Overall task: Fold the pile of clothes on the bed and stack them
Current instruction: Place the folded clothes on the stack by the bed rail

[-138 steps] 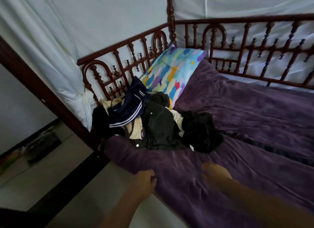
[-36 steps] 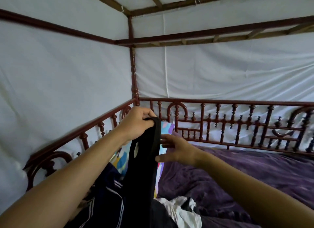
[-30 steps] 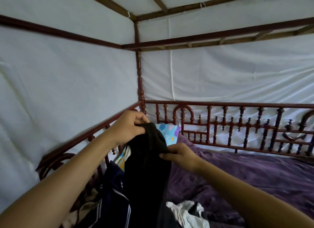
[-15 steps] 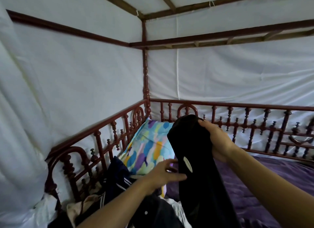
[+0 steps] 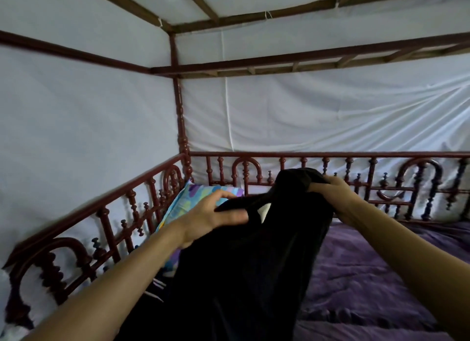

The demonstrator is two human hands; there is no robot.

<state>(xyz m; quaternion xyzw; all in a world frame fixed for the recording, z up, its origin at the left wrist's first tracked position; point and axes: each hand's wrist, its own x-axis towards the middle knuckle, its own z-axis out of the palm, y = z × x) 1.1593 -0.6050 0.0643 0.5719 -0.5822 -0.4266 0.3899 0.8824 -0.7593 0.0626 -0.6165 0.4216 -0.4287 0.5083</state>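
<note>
hands – left hand pinching black garment | right hand gripping its top – above purple bedspread

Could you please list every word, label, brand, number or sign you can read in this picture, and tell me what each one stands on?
No text can be read anywhere in this view.
Small white patch on the black garment: perhaps a tag, but too small and blurred to show any print.
Patterned pillow: only coloured blotches, no lettering.
</note>
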